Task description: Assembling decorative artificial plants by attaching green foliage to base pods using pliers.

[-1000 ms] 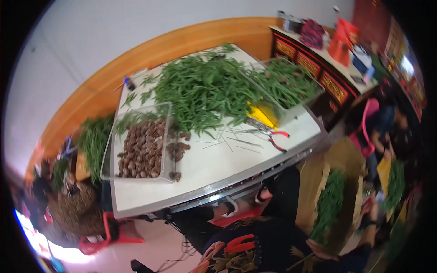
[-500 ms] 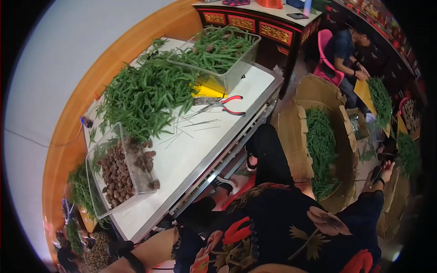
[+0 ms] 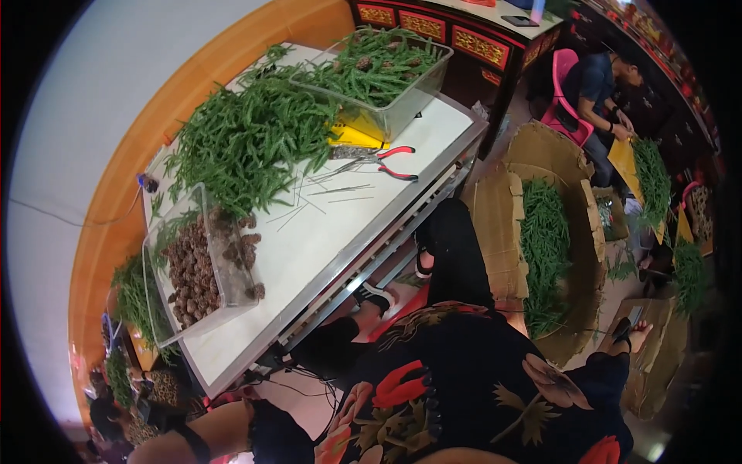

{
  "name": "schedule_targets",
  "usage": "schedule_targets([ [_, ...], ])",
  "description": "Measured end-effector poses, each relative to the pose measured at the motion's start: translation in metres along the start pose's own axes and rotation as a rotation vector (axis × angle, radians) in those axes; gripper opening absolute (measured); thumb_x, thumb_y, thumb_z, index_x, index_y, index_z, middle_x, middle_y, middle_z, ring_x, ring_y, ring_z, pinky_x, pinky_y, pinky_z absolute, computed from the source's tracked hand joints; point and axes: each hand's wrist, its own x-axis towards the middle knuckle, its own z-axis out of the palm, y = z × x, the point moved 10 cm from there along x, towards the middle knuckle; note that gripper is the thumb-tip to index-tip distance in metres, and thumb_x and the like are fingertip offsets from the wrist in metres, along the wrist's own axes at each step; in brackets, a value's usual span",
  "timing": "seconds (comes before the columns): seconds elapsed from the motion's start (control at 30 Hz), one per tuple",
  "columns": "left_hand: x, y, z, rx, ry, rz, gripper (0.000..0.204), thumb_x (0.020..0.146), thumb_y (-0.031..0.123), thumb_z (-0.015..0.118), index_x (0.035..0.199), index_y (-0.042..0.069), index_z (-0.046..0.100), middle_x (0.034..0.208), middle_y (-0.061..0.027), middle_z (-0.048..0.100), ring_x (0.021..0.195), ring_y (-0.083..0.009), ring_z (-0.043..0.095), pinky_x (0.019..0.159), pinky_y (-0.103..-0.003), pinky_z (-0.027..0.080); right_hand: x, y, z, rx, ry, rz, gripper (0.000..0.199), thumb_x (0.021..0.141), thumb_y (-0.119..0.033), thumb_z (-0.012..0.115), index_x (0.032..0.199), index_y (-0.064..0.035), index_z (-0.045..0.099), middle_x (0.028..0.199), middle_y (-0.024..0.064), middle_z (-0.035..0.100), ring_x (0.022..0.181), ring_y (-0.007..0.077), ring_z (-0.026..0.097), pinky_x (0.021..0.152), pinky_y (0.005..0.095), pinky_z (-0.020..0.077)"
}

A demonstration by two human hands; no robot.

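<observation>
My right hand (image 3: 640, 336) hangs at the far right past a black wristband, above a flattened brown cardboard piece (image 3: 657, 359). Its fingers look apart, and I make out nothing in them. Of my left hand (image 3: 151, 450), only a part beyond a dark wristband shows at the lower left edge; the fingers are hidden. Nearest to it is the white table (image 3: 301, 271). A clear plastic bin of small brown pine cones (image 3: 193, 271) stands on the table's near left corner. Behind lies a heap of green artificial sprigs (image 3: 247, 139).
Red-handled pliers (image 3: 379, 158) and thin wires (image 3: 348, 189) lie mid-table. A second clear bin (image 3: 394, 120) holds sprigs and cones. Right of my legs, a torn cardboard box (image 3: 495, 232) contains greenery (image 3: 545, 247). A person (image 3: 599, 97) sits by a pink chair (image 3: 568, 93), holding yellow material.
My right hand has come down and a little leftward, and my left arm has shifted left. The view has moved slightly. The bins, sprigs and pliers stay in place on the table.
</observation>
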Motion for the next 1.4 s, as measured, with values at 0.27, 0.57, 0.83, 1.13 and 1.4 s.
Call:
schedule_targets([
  [0.27,-0.031,0.019,0.031,0.139,-0.466,0.098,0.017,0.093,0.006,0.060,0.106,-0.006,0.058,0.096,-0.0169,0.067,0.078,-0.0202,0.068,0.067,-0.026,0.058,0.003,0.004,-0.008,0.030,-0.023,0.010,0.045,0.095,-0.054,0.050,0.084,-0.0105,0.059,0.070,-0.0021,0.050,0.057,0.0117,0.037,0.055,0.0269,0.0319],
  [0.57,-0.073,0.030,0.038,-0.202,-0.719,-0.102,0.025,0.094,0.001,0.057,0.117,-0.007,0.056,0.111,-0.0151,0.062,0.087,-0.0210,0.063,0.074,-0.027,0.051,-0.030,-0.007,0.000,0.026,0.117,-0.023,0.045,0.096,-0.052,0.048,0.080,-0.0103,0.056,0.067,0.0006,0.048,0.056,0.0145,0.039,0.053,0.0287,0.0345],
  [0.83,-0.144,0.075,0.055,-0.726,-0.983,-0.523,0.032,0.093,-0.002,0.050,0.125,-0.004,0.051,0.101,-0.0124,0.057,0.084,-0.0176,0.052,0.077,-0.028,0.043,-0.048,-0.051,-0.034,-0.652,0.452,-0.277,0.034,0.097,-0.041,0.049,0.094,-0.0101,0.063,0.069,0.0071,0.052,0.065,0.0184,0.055,0.058,0.0341,0.0447],
  [1.13,-0.184,0.120,0.026,-0.802,-1.287,-0.770,0.026,0.096,0.007,0.051,0.119,-0.004,0.054,0.101,-0.0107,0.059,0.089,-0.0167,0.054,0.078,-0.027,0.043,-0.111,-0.067,0.085,0.333,0.220,-0.093,0.039,0.095,-0.042,0.055,0.071,-0.0126,0.048,0.067,0.0005,0.037,0.059,0.0203,0.037,0.061,0.0385,0.0378],
  [1.4,-0.183,0.099,0.006,-0.709,-1.237,-0.887,0.025,0.097,0.005,0.048,0.120,-0.004,0.050,0.091,-0.0074,0.052,0.074,-0.0116,0.047,0.066,-0.022,0.038,-0.196,-0.109,0.245,0.467,-0.232,-0.071,0.039,0.095,-0.035,0.058,0.066,-0.0134,0.045,0.058,-0.0022,0.032,0.051,0.0143,0.032,0.051,0.0308,0.0323],
])
